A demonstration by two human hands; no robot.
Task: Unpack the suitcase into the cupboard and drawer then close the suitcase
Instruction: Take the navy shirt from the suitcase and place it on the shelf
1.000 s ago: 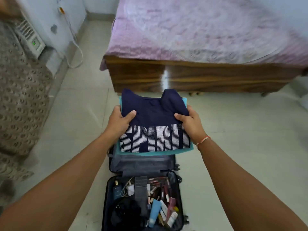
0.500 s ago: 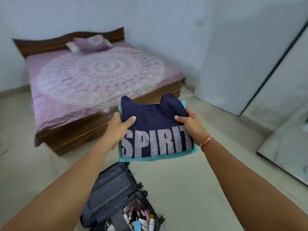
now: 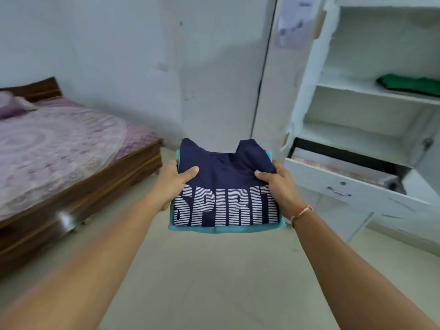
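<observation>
The left hand (image 3: 172, 181) and right hand (image 3: 277, 184) grasp opposite side edges of the folded clothes stack (image 3: 226, 186), thumbs on top, fingers beneath. The stack is held level above the floor. The open cupboard (image 3: 357, 91) lies ahead to the right, nearer the right hand; its drawer (image 3: 345, 186) stands pulled out.

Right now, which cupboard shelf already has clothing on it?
The upper shelf, with a folded green garment at its right. The shelf below shows nothing on it, and the open drawer sits under that.
</observation>
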